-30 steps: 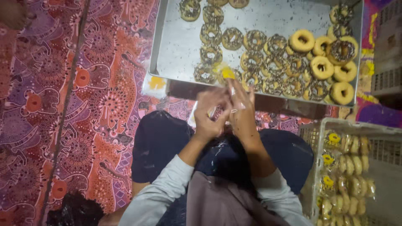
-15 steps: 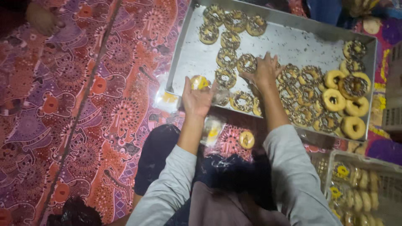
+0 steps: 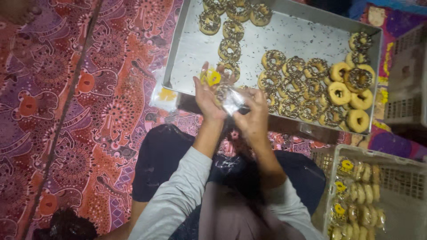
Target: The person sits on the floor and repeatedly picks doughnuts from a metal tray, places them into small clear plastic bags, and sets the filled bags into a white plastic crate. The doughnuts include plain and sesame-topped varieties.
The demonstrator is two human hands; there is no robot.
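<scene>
Head view, both hands meet at frame centre, just below the near rim of the large rectangular metal baking tray (image 3: 284,38).

Left hand (image 3: 208,98): palm up, fingers curled around the edge of a clear plastic bag with a yellow label (image 3: 227,95); the yellow label part sits by the fingertips, just above the hand. Right hand (image 3: 252,116): fingers pinched narrow on the other side of the same bag. Both are closed on it, not spread. Inside the bag is one ring doughnut with dark sprinkles (image 3: 222,94), partly blurred by the plastic, so I can't tell how far in it sits.

Tray fills the upper centre to upper right of the frame. It carries rows of chocolate-sprinkled ring doughnuts (image 3: 293,66), plus plain golden ring doughnuts (image 3: 340,92) clustered at its right end. The tray's left half is mostly bare metal dusted with loose sprinkles.

Lower right: a pale plastic crate (image 3: 396,178) holding bagged doughnuts with yellow labels (image 3: 356,198) stacked in a row. Left of the tray's near corner, a small stack of clear bags with yellow print (image 3: 165,94) lies on the red and purple patterned floor cloth (image 3: 71,111).

Grey long sleeves (image 3: 178,200) come up from the bottom centre.
</scene>
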